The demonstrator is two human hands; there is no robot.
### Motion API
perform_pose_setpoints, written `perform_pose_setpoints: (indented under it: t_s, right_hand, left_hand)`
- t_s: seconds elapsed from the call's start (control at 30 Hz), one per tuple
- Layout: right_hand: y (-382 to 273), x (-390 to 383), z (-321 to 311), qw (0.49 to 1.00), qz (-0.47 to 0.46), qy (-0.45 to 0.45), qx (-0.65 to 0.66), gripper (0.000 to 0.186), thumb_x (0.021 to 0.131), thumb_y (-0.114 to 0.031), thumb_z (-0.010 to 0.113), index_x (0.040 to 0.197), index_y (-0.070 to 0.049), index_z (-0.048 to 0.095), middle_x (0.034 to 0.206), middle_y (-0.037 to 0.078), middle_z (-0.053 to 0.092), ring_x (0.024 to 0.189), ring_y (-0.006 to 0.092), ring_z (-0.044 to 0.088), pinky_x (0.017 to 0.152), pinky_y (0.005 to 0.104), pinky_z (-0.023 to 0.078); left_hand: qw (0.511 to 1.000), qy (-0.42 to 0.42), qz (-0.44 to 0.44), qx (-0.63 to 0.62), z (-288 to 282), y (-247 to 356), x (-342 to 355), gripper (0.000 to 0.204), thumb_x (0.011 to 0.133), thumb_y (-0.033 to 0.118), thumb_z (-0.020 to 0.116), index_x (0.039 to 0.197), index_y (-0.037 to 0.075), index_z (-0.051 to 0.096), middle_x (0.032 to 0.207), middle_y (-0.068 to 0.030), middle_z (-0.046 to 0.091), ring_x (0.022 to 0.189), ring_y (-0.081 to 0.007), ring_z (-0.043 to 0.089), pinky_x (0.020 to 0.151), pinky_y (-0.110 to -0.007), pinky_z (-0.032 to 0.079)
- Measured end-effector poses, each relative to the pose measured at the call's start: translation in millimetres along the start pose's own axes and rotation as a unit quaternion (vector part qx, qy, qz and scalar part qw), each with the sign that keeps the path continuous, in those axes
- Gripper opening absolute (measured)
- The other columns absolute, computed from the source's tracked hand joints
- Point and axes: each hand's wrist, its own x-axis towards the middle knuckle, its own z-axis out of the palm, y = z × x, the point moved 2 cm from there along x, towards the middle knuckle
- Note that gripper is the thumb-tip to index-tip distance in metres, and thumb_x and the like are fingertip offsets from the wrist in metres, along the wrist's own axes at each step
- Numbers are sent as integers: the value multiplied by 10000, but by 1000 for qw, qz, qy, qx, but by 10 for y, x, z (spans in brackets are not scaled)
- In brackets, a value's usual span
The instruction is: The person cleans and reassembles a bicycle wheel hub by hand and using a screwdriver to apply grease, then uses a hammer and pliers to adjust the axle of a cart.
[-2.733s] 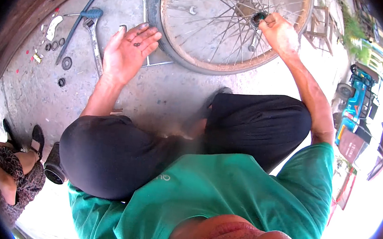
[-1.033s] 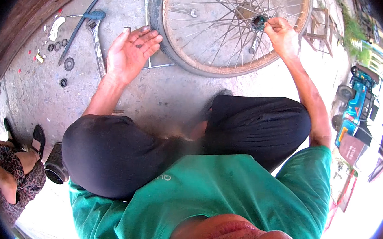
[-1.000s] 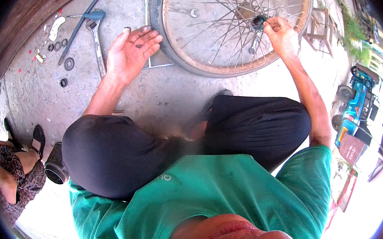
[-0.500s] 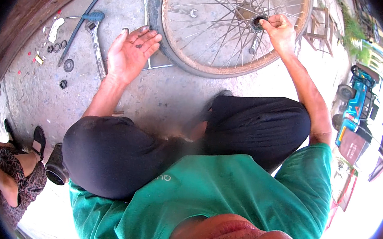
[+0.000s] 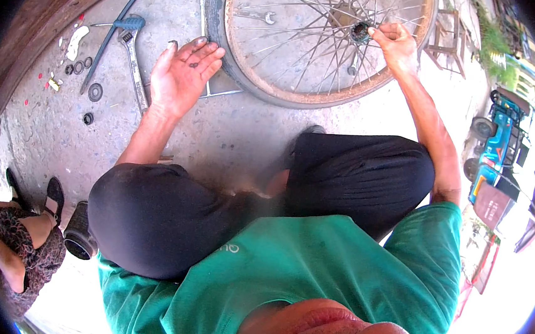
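Observation:
A bicycle wheel [image 5: 267, 93] with a rusty rim and a dark tyre lies flat at the top. Just right of its dark, greasy hub end [image 5: 360, 32], my right hand [image 5: 397, 48] has thumb and fingers pinched together. Whatever is between those fingertips is too small to make out. To the left of the tyre, my left hand [image 5: 181, 77] is open, palm up, fingers stretched out. Small dark specks [image 5: 194, 65] lie on it near the finger bases; I cannot tell whether they are loose bits or grease.
An adjustable wrench [image 5: 134, 62], a blue-handled tool [image 5: 130, 23] and a dark hose [image 5: 116, 29] lie on the left floor. Nearby are several black rings [image 5: 95, 92]. Another spanner [image 5: 269, 18] shows through the spokes. A person [image 5: 30, 230] is at lower left, beside a black cylinder [image 5: 80, 234].
My right hand has shifted slightly right, off the hub end, so more of the hub's dark opening shows. My left hand has stayed almost still.

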Motion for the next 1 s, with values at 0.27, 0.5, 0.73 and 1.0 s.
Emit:
perform_pose_setpoints:
  t_s: [0.27, 0.5, 0.73, 1.0]
  right_hand:
    - [-222, 68, -100, 997, -63, 32, -34, 427, 855, -368, 836, 1056, -5, 736, 935, 94, 775, 867, 170, 723, 811, 317, 568]
    - [-1544, -663, 304, 951, -226, -213, -9, 227, 906, -221, 780, 1078, -80, 731, 938, 70, 741, 844, 143, 709, 766, 301, 567]
    - [-2387, -1226, 992, 822, -535, -187, -46, 246, 831, -208, 756, 1057, -115, 731, 944, 83, 692, 925, 270, 703, 782, 420, 577]
    - [-2375, -1347, 1468, 807, -539, -191, -145, 169, 798, -163, 708, 915, -45, 738, 908, 146, 705, 929, 320, 717, 777, 453, 585]
  left_hand:
    - [1000, 22, 10, 1, 20, 36, -96, 652, 1030, 504, 529, 1334, -73, 532, 1373, -276, 574, 1337, -437, 529, 1141, -531, 421]
    - [998, -54, -16, 12, 356, 60, -229, 919, 972, 671, 522, 1460, -101, 413, 1526, -340, 424, 1413, -461, 450, 1209, -528, 342]
    - [998, -57, -30, 17, 443, 2, -263, 985, 966, 754, 436, 1454, -102, 429, 1467, -279, 518, 1361, -384, 513, 1153, -478, 386]
    - [999, -12, -46, -9, 405, -104, -295, 913, 1009, 723, 350, 1454, -66, 460, 1462, -187, 537, 1305, -312, 530, 1141, -459, 374]
